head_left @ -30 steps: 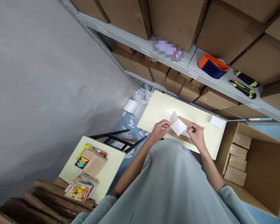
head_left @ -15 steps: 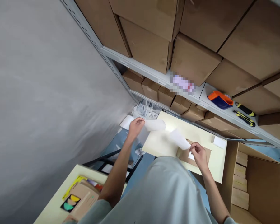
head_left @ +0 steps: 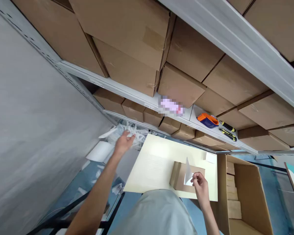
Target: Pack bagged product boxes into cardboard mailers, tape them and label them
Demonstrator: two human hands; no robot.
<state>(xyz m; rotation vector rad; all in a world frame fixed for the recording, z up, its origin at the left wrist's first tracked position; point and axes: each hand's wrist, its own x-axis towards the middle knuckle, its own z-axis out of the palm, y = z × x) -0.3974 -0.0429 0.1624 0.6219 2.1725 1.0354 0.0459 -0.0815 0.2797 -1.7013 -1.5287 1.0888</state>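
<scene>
My right hand (head_left: 201, 187) pinches the edge of a white label (head_left: 188, 168), which stands up thin and nearly edge-on to me. Below it, a small cardboard box (head_left: 180, 181) lies on the cream tabletop (head_left: 152, 163); a white patch shows on its upper face. I cannot tell whether the label touches the box. My left hand (head_left: 123, 143) is stretched out past the table's left end, over a heap of white paper strips (head_left: 137, 135). Its fingers are parted, with nothing visible held in them.
Shelves of cardboard boxes (head_left: 127, 65) rise ahead. An orange and blue tool (head_left: 207, 120) and yellow-black cutters (head_left: 227, 134) lie on the shelf edge. A large open carton (head_left: 250, 186) with small boxes inside stands at right. White sheets (head_left: 100, 151) lie by the wall.
My left hand has moved left over the paper heap, and the white strip it held is gone from it. My right hand has lowered the label towards the small box. The view has shifted.
</scene>
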